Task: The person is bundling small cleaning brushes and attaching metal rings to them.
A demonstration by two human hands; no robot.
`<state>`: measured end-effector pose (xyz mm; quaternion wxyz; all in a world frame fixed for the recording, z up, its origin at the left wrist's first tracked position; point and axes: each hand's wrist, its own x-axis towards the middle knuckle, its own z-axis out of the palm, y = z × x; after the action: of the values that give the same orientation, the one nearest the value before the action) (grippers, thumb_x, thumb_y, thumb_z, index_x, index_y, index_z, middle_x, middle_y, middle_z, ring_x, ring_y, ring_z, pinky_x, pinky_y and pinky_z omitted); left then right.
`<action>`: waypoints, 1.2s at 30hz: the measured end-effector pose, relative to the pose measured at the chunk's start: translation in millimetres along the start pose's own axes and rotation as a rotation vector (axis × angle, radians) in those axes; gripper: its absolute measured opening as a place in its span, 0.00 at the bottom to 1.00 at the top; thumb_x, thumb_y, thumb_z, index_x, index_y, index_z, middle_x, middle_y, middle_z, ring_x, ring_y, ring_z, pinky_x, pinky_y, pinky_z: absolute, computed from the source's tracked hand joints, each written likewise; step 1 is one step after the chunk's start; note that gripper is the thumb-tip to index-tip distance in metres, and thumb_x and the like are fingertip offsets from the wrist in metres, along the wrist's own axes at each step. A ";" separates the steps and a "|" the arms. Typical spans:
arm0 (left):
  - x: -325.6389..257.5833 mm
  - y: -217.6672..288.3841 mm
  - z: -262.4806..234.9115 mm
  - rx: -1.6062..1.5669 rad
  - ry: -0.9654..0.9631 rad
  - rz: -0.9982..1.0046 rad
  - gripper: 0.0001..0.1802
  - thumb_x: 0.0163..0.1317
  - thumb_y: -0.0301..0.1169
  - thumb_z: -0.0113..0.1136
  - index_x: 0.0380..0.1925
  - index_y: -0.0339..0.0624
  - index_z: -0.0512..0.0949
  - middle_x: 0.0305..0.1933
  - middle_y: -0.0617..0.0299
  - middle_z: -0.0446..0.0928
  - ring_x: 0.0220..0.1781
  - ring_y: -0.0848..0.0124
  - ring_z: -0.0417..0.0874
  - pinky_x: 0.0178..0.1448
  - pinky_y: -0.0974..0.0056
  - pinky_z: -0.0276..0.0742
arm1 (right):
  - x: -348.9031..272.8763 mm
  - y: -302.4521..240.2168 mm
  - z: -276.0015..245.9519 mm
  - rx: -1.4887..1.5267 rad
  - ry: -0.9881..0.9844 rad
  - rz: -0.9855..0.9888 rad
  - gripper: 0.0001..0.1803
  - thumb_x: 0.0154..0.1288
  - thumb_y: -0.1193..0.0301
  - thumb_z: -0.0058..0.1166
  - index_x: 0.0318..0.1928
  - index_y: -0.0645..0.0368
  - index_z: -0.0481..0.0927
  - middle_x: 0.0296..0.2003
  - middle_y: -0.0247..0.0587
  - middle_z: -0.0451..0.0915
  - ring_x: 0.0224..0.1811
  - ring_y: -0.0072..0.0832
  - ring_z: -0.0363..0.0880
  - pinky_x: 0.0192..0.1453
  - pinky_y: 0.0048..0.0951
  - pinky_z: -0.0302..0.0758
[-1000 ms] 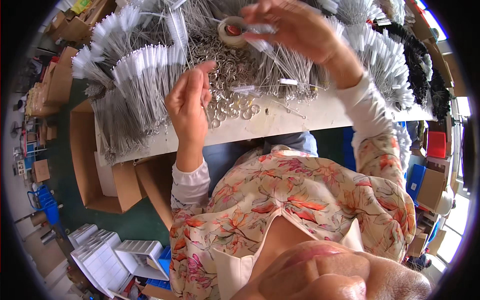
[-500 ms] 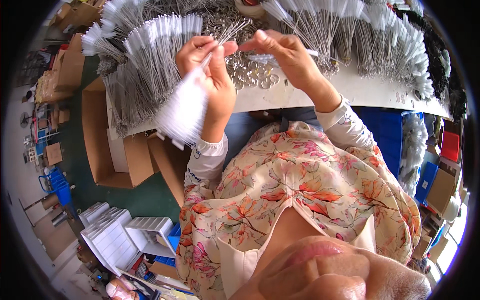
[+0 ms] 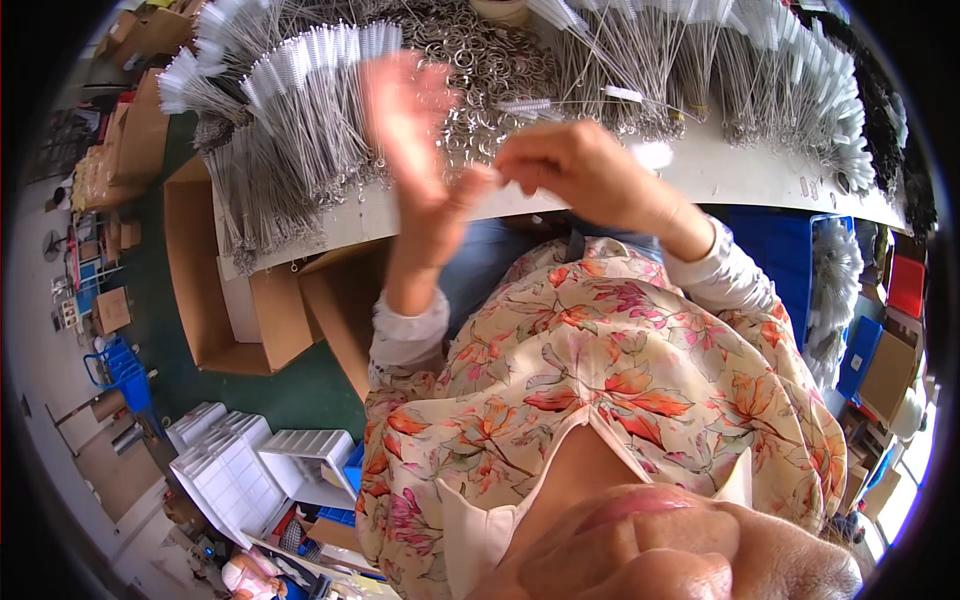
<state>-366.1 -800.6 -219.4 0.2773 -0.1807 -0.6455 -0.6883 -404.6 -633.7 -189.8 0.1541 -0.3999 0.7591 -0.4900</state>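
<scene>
My left hand [image 3: 418, 170] is raised over the front of the table, its fingers spread and smeared by motion. Nothing shows in its palm. Its thumb comes up to the fingertips of my right hand [image 3: 590, 175], which is curled closed; what it holds, if anything, is hidden. A bright white patch [image 3: 655, 155] shows beside the right wrist, too blurred to name. Beyond the hands lies a heap of metal rings [image 3: 470, 80]. A small white-bristled wire brush [image 3: 525, 107] and a white rod-shaped piece [image 3: 622, 93] lie farther back.
Dense bundles of wire brushes [image 3: 310, 90] stand at the left of the table [image 3: 760, 185], and more brush bundles [image 3: 690, 50] line the right. An open cardboard box [image 3: 215, 330] sits at the left below the edge. A blue crate [image 3: 775, 255] stands at the right.
The bunch of white-bristled brushes has left my left hand, which has opened and spread upward. My right hand has come down nearer the table's front edge and curled closed.
</scene>
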 end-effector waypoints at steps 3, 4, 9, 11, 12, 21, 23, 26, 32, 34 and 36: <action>-25.5 1.2 25.9 -0.363 -0.175 -0.279 0.54 0.50 0.51 0.66 0.65 0.36 0.45 0.65 0.50 0.55 0.65 0.60 0.61 0.65 0.56 0.57 | -13.3 1.9 10.0 0.045 -0.018 -0.059 0.06 0.58 0.74 0.53 0.35 0.64 0.77 0.25 0.40 0.78 0.27 0.31 0.78 0.33 0.30 0.73; -27.5 -3.1 20.7 -0.364 -0.207 -0.311 0.50 0.49 0.49 0.67 0.64 0.36 0.51 0.64 0.51 0.57 0.64 0.61 0.62 0.65 0.57 0.57 | -17.6 7.1 9.2 0.100 0.003 -0.010 0.06 0.60 0.73 0.53 0.35 0.64 0.77 0.24 0.39 0.78 0.26 0.28 0.77 0.32 0.29 0.72; -47.7 4.0 -1.1 0.162 -0.335 -0.140 0.15 0.49 0.32 0.68 0.35 0.40 0.76 0.39 0.57 0.75 0.42 0.62 0.76 0.46 0.61 0.73 | -32.3 4.2 -8.9 0.423 -0.299 0.366 0.09 0.64 0.69 0.51 0.37 0.60 0.79 0.22 0.31 0.76 0.22 0.17 0.71 0.26 0.19 0.68; -51.4 10.4 6.9 0.307 -0.382 0.208 0.12 0.46 0.27 0.69 0.30 0.41 0.76 0.31 0.61 0.75 0.33 0.61 0.76 0.38 0.62 0.74 | -45.7 12.9 -4.6 0.759 -0.484 0.547 0.11 0.67 0.66 0.50 0.36 0.60 0.79 0.23 0.25 0.75 0.21 0.10 0.66 0.23 0.13 0.62; -51.7 14.3 11.8 0.337 -0.425 0.268 0.14 0.44 0.26 0.69 0.31 0.41 0.76 0.32 0.62 0.75 0.33 0.63 0.77 0.36 0.62 0.74 | -49.8 19.0 -3.3 0.766 -0.479 0.555 0.11 0.67 0.66 0.50 0.36 0.60 0.79 0.23 0.25 0.75 0.21 0.10 0.66 0.23 0.13 0.62; -66.3 -72.5 12.9 0.669 -0.362 -0.052 0.08 0.53 0.24 0.61 0.34 0.41 0.76 0.30 0.57 0.77 0.26 0.65 0.79 0.32 0.65 0.74 | -84.6 79.0 -13.1 -1.333 0.088 -0.226 0.04 0.55 0.75 0.48 0.30 0.57 0.77 0.27 0.41 0.79 0.26 0.41 0.78 0.29 0.36 0.74; -66.3 -81.3 18.9 0.829 -0.489 -0.148 0.07 0.54 0.26 0.61 0.34 0.42 0.76 0.29 0.57 0.78 0.27 0.64 0.80 0.31 0.64 0.73 | -83.9 94.5 1.6 -1.076 0.067 -0.010 0.05 0.55 0.76 0.47 0.31 0.56 0.77 0.28 0.41 0.79 0.26 0.41 0.79 0.29 0.37 0.74; -65.0 -91.5 26.7 0.997 -0.464 -0.052 0.06 0.56 0.29 0.59 0.33 0.41 0.75 0.29 0.57 0.77 0.26 0.63 0.79 0.29 0.63 0.73 | -83.6 101.3 5.4 -0.730 0.075 0.184 0.06 0.56 0.76 0.49 0.33 0.57 0.79 0.28 0.40 0.80 0.24 0.38 0.78 0.29 0.36 0.74; -48.9 -62.9 16.0 -0.053 0.009 -0.698 0.08 0.65 0.33 0.52 0.31 0.40 0.72 0.25 0.62 0.72 0.23 0.76 0.70 0.21 0.73 0.65 | -65.9 59.9 -12.5 0.315 0.267 0.428 0.09 0.63 0.68 0.53 0.37 0.59 0.81 0.23 0.34 0.80 0.19 0.18 0.74 0.27 0.22 0.72; -39.6 -43.1 26.1 -0.345 0.101 -0.706 0.10 0.68 0.35 0.48 0.34 0.40 0.70 0.25 0.65 0.69 0.24 0.80 0.66 0.21 0.79 0.59 | -57.0 48.7 -16.3 0.435 0.232 0.379 0.10 0.65 0.67 0.52 0.37 0.61 0.81 0.29 0.34 0.80 0.22 0.16 0.73 0.27 0.19 0.72; -35.2 -33.6 31.1 -0.845 0.046 -0.700 0.09 0.67 0.35 0.49 0.38 0.41 0.70 0.32 0.64 0.70 0.24 0.82 0.65 0.20 0.77 0.60 | -46.6 36.2 -11.2 0.630 0.270 0.211 0.10 0.65 0.67 0.53 0.37 0.62 0.81 0.39 0.37 0.78 0.26 0.17 0.74 0.28 0.18 0.73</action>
<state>-362.7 -764.2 -264.2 -0.0508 -0.0358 -0.3283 -0.9425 -398.6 -584.1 -223.2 0.2180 -0.1837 0.6215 -0.7298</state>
